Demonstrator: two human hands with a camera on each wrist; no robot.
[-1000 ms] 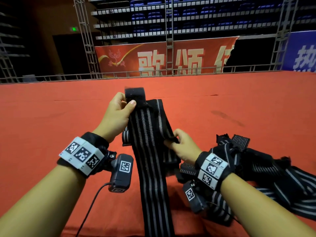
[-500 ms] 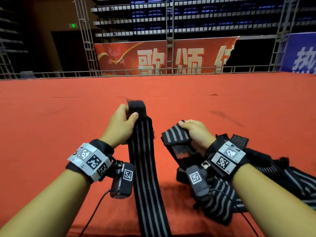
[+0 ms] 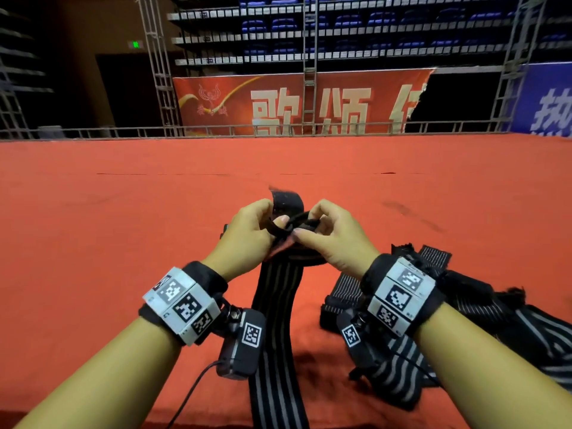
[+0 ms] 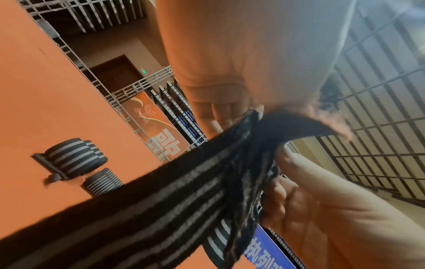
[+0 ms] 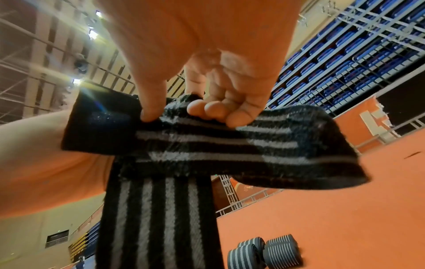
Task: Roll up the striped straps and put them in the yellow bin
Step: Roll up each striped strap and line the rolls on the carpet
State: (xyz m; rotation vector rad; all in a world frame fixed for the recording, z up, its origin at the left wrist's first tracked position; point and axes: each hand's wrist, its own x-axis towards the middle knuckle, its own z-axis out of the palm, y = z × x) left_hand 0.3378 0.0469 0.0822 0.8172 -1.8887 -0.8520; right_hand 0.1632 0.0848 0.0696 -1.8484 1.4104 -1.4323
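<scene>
The right hand (image 3: 335, 233) dropped the spare strap and joined the left hand (image 3: 247, 233), both pinching the strap (image 3: 275, 305) end; rolling began

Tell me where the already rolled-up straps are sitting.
The rolled straps lie on the red carpet, low in the right wrist view, beyond the held strap; the head view doesn't show them.
</scene>
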